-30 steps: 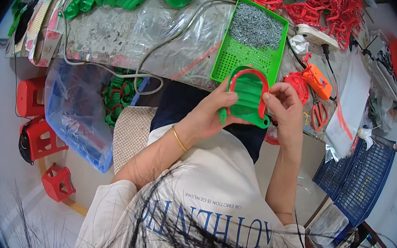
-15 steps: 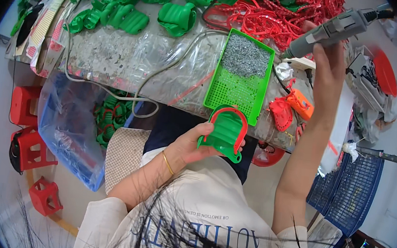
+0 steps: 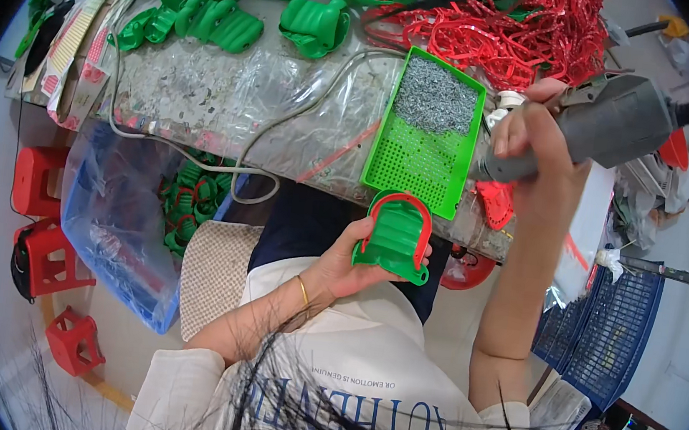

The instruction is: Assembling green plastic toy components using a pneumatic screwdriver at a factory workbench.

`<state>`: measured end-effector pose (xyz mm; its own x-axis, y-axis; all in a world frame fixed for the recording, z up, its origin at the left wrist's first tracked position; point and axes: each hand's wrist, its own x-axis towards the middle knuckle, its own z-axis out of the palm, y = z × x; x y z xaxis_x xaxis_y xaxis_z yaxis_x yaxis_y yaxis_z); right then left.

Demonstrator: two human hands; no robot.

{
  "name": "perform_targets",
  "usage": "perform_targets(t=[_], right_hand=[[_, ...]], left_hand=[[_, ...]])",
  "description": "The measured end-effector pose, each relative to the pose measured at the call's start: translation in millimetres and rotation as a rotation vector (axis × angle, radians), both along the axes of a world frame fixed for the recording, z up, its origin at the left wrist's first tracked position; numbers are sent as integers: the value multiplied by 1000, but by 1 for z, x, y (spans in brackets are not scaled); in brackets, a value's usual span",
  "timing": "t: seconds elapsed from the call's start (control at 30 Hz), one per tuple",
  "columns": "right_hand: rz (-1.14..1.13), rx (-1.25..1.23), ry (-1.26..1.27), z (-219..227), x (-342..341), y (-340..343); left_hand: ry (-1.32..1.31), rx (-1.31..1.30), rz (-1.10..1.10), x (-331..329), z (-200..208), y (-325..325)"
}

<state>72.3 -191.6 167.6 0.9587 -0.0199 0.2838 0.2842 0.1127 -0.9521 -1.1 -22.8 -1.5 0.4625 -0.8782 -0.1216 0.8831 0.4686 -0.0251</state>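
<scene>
the left hand [image 3: 345,267] has its grip closed on a green plastic shell with a red horseshoe-shaped rim [image 3: 395,236], thumb on the near edge and fingers curled behind it; the piece sits just below the middle of the frame, tilted with its ribbed face up, in front of the near edge of the surface [image 3: 230,102]. a thin gold bangle [image 3: 304,290] circles that wrist.

the right hand [image 3: 537,143], at the right of the frame and higher, is wrapped tight around the barrel of a grey electric screwdriver [image 3: 615,122] (its tip is hidden behind the hand, so i cannot tell where it points). the two hands are well apart.

between them, at the upper centre, lies a green perforated tray [image 3: 413,165], its far half heaped with small grey screws [image 3: 435,100]. a grey cable [image 3: 199,158] loops over the plastic-covered surface to its left. beyond, along the top of the frame, lie more green shells [image 3: 314,23], and at the upper right a tangle of red rims [image 3: 507,31].

at the left, below the surface's edge, a clear blue-tinted bag [image 3: 107,232] holds finished green-and-red pieces. red plastic stools [image 3: 46,259] stand on the floor at the far left, and a blue basket [image 3: 611,318] sits at the lower right.
</scene>
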Motion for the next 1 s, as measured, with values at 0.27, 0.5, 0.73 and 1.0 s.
perform_targets(t=[0.27,0.5,0.73,1.0], right_hand=[[-406,35,-31,-76,10,30],[-414,24,-21,-108,20,27],[-427,30,-16,-119,20,28],[-417,99,-25,-125,21,28]], left_hand=[[21,62,-15,-4,3,0],[6,37,-6,-2,-1,3],[19,25,4,-1,-2,4],[15,31,0,0,-3,6]])
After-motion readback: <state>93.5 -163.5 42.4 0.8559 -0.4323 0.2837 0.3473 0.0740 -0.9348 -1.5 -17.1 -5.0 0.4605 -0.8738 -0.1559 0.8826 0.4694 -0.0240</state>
